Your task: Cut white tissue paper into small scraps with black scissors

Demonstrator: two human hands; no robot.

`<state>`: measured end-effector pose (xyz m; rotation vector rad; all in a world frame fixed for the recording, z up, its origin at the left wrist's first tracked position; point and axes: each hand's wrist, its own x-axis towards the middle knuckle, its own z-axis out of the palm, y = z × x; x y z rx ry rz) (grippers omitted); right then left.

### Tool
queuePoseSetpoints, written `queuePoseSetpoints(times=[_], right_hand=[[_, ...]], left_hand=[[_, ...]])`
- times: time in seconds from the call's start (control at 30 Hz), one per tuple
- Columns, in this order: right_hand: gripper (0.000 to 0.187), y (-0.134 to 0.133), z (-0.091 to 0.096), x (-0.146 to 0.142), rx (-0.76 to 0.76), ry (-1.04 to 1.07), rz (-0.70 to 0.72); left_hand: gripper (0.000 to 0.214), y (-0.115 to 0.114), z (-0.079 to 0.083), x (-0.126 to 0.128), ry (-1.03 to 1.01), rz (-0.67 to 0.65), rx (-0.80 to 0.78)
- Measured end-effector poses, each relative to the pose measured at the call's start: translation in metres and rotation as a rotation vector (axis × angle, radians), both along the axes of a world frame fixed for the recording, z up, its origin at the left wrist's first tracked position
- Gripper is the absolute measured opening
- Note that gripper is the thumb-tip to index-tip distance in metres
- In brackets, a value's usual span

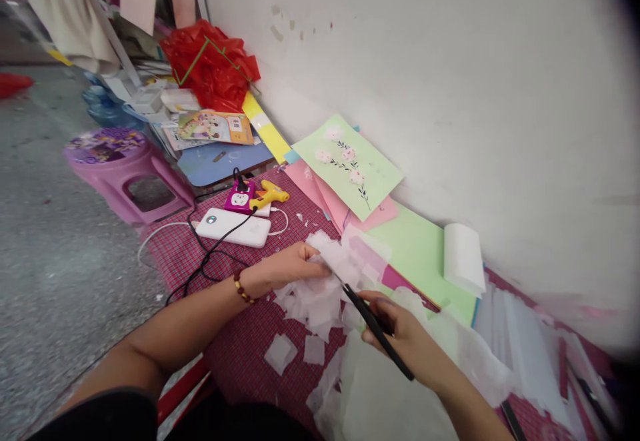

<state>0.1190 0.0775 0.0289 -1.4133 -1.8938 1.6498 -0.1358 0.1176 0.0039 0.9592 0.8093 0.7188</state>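
My left hand pinches a thin white sheet of tissue-like paper above a loose pile of small white paper squares. My right hand is closed around black-handled scissors, whose tip points at the paper by my left fingers. Part of the blades is hard to make out against the white paper. Two separate paper squares lie nearer to me on the red checked cloth. Larger translucent white sheets spread beneath my right forearm.
A green card with flowers rests on pink sheets near the wall. To the left are a white power bank, a yellow glue gun and black cables. A white roll stands right; a purple stool is beside the table.
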Motion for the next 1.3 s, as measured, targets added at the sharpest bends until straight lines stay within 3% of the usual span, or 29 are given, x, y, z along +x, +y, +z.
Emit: queuePoseSetpoints(times=[0.23,0.43,0.53,0.67,0.87,1.13,1.3], right_hand=[[0.051,0.008,-0.009,0.000,-0.094,0.050,-0.138],[0.057,0.012,0.005,0.006,0.020,0.148,0.017],[0.056,0.011,0.003,0.017,0.019,0.190,0.061],[0.059,0.010,-0.002,0.024,-0.023,0.200,0.122],[0.059,0.013,0.003,0.014,-0.017,0.240,0.227],[0.055,0.015,0.006,0.004,-0.034,0.239,0.181],[0.058,0.014,0.010,0.000,-0.026,0.208,0.181]], left_hand=[[0.029,0.011,-0.005,-0.018,-0.076,-0.131,-0.019],[0.025,0.021,-0.010,-0.017,-0.440,0.161,-0.174],[0.018,0.025,-0.009,-0.020,-0.626,0.315,-0.247],[0.016,0.030,-0.007,-0.023,-0.724,0.436,-0.292],[0.018,0.030,-0.008,-0.019,-0.683,0.472,-0.290],[0.010,0.026,-0.014,-0.015,-0.526,0.447,-0.198],[0.019,0.023,-0.008,-0.011,-0.495,0.428,-0.099]])
